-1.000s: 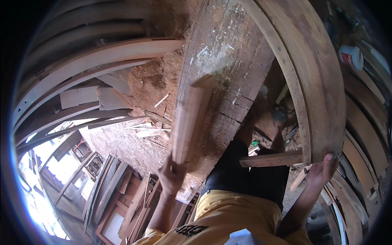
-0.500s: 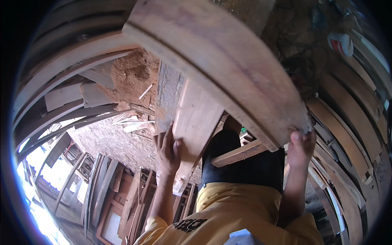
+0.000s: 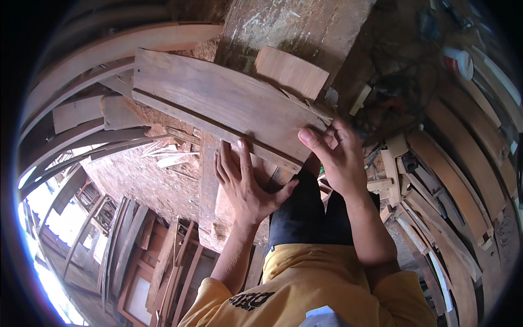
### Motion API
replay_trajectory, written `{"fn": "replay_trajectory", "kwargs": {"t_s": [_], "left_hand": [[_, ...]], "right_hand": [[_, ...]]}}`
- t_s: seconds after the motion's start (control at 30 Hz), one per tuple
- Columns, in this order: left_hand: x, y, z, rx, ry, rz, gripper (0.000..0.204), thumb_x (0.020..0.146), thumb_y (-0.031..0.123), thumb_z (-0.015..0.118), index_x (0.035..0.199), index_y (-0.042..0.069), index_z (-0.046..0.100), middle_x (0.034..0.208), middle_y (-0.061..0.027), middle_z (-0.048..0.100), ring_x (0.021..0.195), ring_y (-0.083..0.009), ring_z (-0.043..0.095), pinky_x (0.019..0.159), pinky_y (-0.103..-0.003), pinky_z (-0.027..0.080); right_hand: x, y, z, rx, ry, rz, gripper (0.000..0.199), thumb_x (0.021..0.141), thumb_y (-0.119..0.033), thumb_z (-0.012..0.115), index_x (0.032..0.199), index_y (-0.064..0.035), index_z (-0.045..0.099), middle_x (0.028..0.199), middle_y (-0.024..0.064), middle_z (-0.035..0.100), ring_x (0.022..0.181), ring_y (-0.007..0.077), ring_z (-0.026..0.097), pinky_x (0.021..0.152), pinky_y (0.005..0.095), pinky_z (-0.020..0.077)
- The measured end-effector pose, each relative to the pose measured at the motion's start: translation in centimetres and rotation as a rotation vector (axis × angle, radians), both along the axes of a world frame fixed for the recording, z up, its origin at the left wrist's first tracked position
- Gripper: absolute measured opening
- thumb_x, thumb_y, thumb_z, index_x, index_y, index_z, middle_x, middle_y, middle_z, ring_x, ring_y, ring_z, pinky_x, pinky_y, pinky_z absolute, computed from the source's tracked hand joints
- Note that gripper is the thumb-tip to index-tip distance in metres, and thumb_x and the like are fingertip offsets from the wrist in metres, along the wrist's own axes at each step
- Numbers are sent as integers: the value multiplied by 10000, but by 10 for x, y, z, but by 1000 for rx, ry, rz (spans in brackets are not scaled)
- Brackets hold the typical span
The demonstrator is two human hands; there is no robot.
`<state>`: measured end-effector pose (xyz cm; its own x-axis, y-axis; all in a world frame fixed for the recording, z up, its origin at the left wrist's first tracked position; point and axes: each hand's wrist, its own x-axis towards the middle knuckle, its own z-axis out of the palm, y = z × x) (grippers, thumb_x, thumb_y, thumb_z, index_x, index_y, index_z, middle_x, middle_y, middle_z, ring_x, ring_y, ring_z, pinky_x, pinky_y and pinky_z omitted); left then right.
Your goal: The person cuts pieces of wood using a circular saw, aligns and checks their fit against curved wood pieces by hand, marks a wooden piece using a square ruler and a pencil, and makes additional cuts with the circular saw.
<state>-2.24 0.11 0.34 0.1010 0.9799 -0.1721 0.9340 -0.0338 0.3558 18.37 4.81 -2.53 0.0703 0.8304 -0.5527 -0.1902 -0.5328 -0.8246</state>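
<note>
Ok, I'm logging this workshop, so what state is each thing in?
Left hand: open, at the long board's near edge
Right hand: at its right end, grip unclear
Long board: slanting across the workbench
Shorter board: partly covered by the long board
Workbench: dusty, flecked with pale bits
White container: open or closed, cannot tell
Yellow shirt: worn, creased

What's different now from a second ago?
The wide board has swung leftward, from pointing away on the right to slanting across the bench and the plank. The left hand has let go of the plank's near end; its fingertips are now at the wide board's near edge. The right hand stays at the wide board's end. The white tub remains off to the right.
</note>
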Motion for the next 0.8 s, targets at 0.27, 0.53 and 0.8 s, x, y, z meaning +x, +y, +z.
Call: {"fn": "replay_trajectory", "kwargs": {"t_s": [0.27, 0.53, 0.8], "left_hand": [[4, -3, -7, 47, 49, 40, 1229, 678, 808, 815, 1661, 173, 441, 1624, -282, 400, 1551, -544, 277, 1215, -665, 270], [6, -4, -11, 70, 47, 68, 1235, 651, 834, 809, 1658, 210, 458, 1595, -277, 433, 1559, -550, 277, 1213, -664, 267], [6, -4, -10, 42, 35, 90, 1193, 659, 812, 823, 1633, 206, 496, 1592, -289, 437, 1566, -544, 287, 1209, -644, 278]], "right_hand": [[-16, 12, 5, 13, 7, -82, 355, 1092, -343, 688, 1092, 12, 690, 845, -18, 620, 768, 49, 519, 687, 253, 431], [-15, 11, 2, 28, -151, -4, 379, 1134, -342, 615, 1079, 28, 677, 863, 16, 641, 812, 87, 554, 742, 277, 463], [-12, 10, -2, 38, -127, -7, 407, 1136, -371, 602, 1079, 27, 665, 886, 21, 639, 818, 106, 548, 761, 295, 462]]}}
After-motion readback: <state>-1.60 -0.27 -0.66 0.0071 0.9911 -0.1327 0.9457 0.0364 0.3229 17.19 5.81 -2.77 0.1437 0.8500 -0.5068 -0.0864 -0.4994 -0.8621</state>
